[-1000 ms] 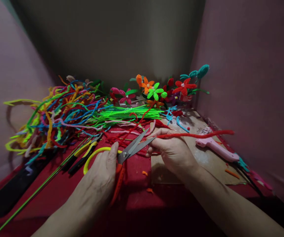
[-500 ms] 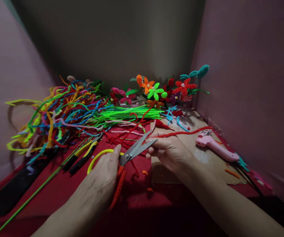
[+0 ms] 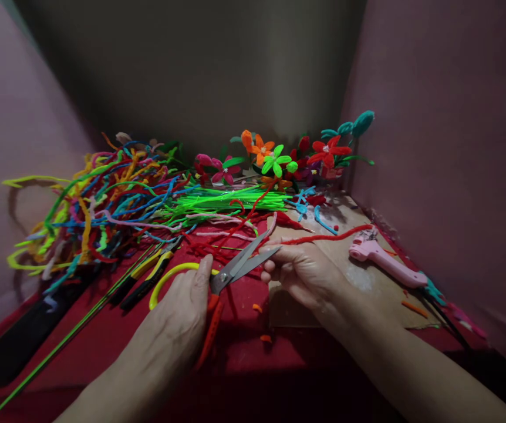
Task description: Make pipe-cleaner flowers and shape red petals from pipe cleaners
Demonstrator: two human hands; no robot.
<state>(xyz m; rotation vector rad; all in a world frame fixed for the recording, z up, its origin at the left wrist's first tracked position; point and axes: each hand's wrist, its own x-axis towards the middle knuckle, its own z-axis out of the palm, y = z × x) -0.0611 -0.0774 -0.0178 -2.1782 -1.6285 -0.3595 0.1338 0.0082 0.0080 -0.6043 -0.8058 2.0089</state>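
Red fuzzy stem, one, lay pinched in the grip of the right hand beside the parted blades of the scissors, its long axis running rightward from them, the left hand grasping their handles.

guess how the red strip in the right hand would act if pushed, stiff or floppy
The red strip likely keeps some shape rather than flopping, as it runs out from the right hand with little sag. It probably bends easily, since it curves gently. It should be light, being thin and soft-looking.
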